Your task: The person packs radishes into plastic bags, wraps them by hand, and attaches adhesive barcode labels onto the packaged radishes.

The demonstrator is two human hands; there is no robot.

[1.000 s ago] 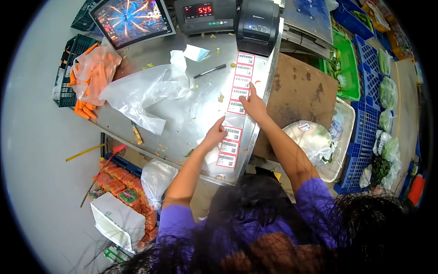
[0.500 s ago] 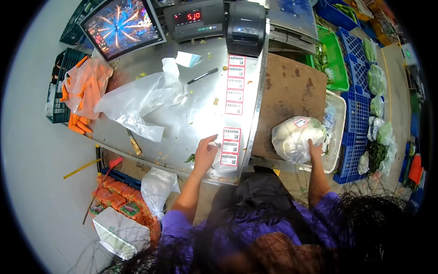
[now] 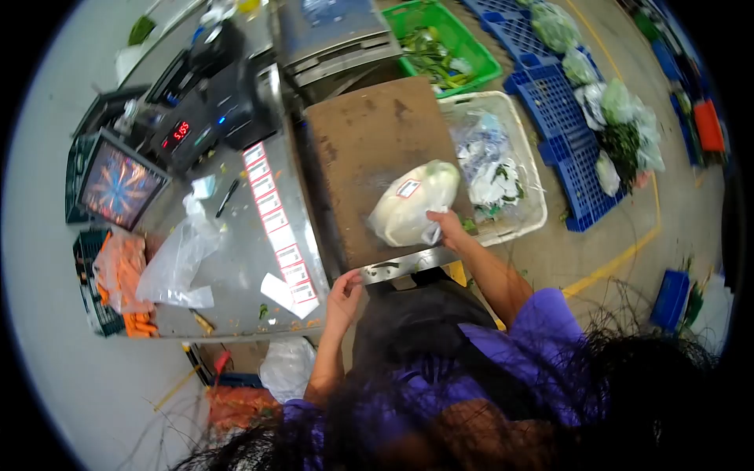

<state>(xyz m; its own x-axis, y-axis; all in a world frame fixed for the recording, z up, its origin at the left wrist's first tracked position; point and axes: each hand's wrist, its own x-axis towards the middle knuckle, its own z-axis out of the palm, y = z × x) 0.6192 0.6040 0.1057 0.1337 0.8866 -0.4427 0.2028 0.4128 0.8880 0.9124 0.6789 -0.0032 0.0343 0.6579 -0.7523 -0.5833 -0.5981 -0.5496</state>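
My right hand (image 3: pixel 446 228) is closed on the gathered end of a clear plastic bag of pale white vegetables (image 3: pixel 416 206); their exact kind is hard to make out. A red-bordered barcode label (image 3: pixel 408 188) is stuck on top of the bag. The bag is over the brown board (image 3: pixel 369 141), tilted up to the right. My left hand (image 3: pixel 343 298) is empty, its fingers loosely bent and apart, near the metal edge between counter and board. Beside it lies a strip of barcode labels (image 3: pixel 271 202) with its white backing (image 3: pixel 276 292) curling at the near end.
On the steel counter (image 3: pixel 236 314) are a black pen (image 3: pixel 227 198), an empty plastic bag (image 3: pixel 184 263) and bagged carrots (image 3: pixel 124 271). A scale display (image 3: pixel 181 133), label printer (image 3: pixel 236 110) and monitor (image 3: pixel 122 180) stand behind. Right are a white crate (image 3: pixel 534 188), green crate (image 3: pixel 479 63) and blue pallet (image 3: pixel 569 157).
The view has swung right. My right hand has tilted the bag of vegetables. My left hand has moved from the label strip to the counter's right edge. The display reading has changed.
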